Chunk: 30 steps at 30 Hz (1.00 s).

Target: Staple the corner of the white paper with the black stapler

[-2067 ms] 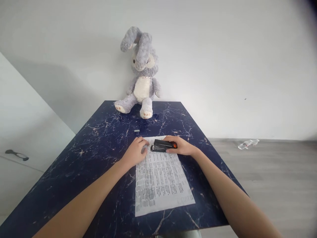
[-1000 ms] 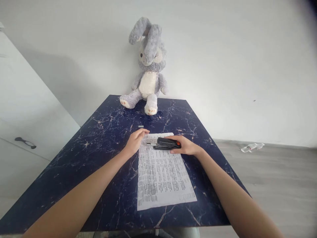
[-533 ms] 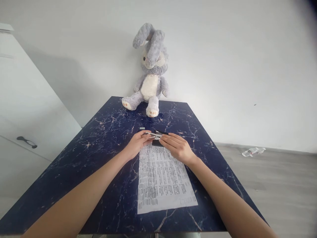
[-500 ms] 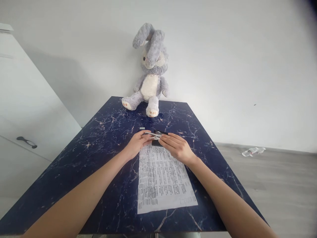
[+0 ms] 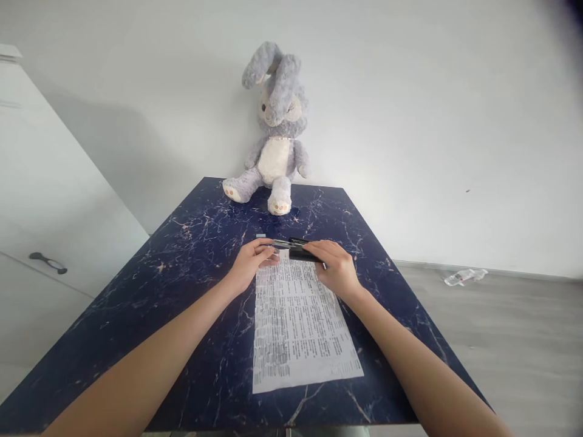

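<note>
A black stapler (image 5: 304, 254) is held above the top end of a printed sheet of paper (image 5: 307, 328), its parts spread open. My right hand (image 5: 336, 262) grips the stapler's black body from the right, fingers closed over it. Between thumb and fingers, my left hand (image 5: 252, 262) pinches the left end of the stapler's silver metal rail (image 5: 281, 243). Whether the rail holds staples is too small to tell. Just beyond my left fingers lies a small grey strip (image 5: 260, 235), which looks like a stick of staples.
A grey plush rabbit (image 5: 279, 155) sits at the far end of the dark blue marbled table (image 5: 195, 340), against the wall. To the left stands a white cabinet (image 5: 54, 182) with a dark handle. A crumpled clear plastic item (image 5: 464, 277) lies on the floor to the right.
My right hand has shifted slightly right and now wraps the stapler's black body, which has turned and shows more. My left hand keeps its pinch on the metal rail.
</note>
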Available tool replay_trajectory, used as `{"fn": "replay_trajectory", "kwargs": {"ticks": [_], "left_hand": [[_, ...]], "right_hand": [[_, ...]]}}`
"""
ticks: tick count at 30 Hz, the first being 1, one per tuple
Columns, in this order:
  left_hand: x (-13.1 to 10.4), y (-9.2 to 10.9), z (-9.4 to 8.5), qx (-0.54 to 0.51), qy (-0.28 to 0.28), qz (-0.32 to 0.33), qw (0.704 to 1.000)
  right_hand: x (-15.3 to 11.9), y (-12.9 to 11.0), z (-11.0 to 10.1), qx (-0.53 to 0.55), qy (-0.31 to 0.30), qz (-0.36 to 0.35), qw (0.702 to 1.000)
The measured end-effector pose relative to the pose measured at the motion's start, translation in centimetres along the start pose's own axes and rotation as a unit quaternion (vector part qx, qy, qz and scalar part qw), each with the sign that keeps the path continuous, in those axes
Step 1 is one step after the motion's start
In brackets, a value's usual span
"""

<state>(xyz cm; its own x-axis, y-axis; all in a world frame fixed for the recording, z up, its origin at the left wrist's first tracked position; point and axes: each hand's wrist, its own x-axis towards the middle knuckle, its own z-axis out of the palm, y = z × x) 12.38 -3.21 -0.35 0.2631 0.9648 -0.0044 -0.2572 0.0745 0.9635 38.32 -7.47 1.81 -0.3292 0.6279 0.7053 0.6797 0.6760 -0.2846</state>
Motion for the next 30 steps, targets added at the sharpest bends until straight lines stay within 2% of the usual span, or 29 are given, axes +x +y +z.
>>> {"fn": "replay_trajectory", "kwargs": {"ticks": [1,3,4,6,8,10,12,15,18,20,22,25,30], "left_hand": [[-0.1,0.1,0.0,0.009,0.015,0.014,1.0],[-0.2,0.5,0.1,0.033,0.04,0.057,0.997],[-0.4,0.7,0.2,0.046,0.049,0.083,0.994],[-0.7,1.1,0.3,0.072,0.048,0.132,0.988],[-1.0,1.3,0.5,0.097,0.031,0.162,0.981],[-1.4,1.4,0.6,0.122,0.006,0.165,0.979],[-1.7,1.2,0.7,0.143,-0.016,0.156,0.977],[-2.2,1.1,0.9,0.168,-0.043,0.164,0.971],[-2.9,1.3,1.5,0.188,-0.065,0.185,0.962],[-3.2,1.6,1.8,0.197,-0.077,0.198,0.957],[-3.6,1.9,2.1,0.2,-0.085,0.21,0.953],[-3.8,2.1,2.3,0.202,-0.096,0.224,0.949],[-4.0,1.9,2.3,0.206,-0.124,0.242,0.94]], "right_hand": [[-0.1,0.4,0.0,0.032,0.005,0.062,0.998],[-0.3,1.2,-0.1,0.103,-0.03,0.164,0.981],[-0.3,1.5,-0.2,0.138,-0.063,0.194,0.969],[-0.3,1.7,-0.3,0.189,-0.131,0.211,0.95],[-0.2,1.4,-0.4,0.203,-0.181,0.191,0.943],[0.1,0.9,-0.4,0.191,-0.196,0.148,0.95],[0.3,0.2,-0.5,0.169,-0.163,0.09,0.968],[0.5,-1.1,-0.7,0.106,-0.088,-0.032,0.99],[0.4,-2.7,-0.6,0.047,-0.075,-0.16,0.983],[0.3,-3.7,-0.3,0.028,-0.065,-0.208,0.976],[0.2,-4.2,-0.2,0.012,-0.037,-0.215,0.976],[0.4,-4.2,-0.1,0.009,-0.007,-0.186,0.983],[0.5,-4.1,-0.3,0.06,-0.006,-0.175,0.983]]}}
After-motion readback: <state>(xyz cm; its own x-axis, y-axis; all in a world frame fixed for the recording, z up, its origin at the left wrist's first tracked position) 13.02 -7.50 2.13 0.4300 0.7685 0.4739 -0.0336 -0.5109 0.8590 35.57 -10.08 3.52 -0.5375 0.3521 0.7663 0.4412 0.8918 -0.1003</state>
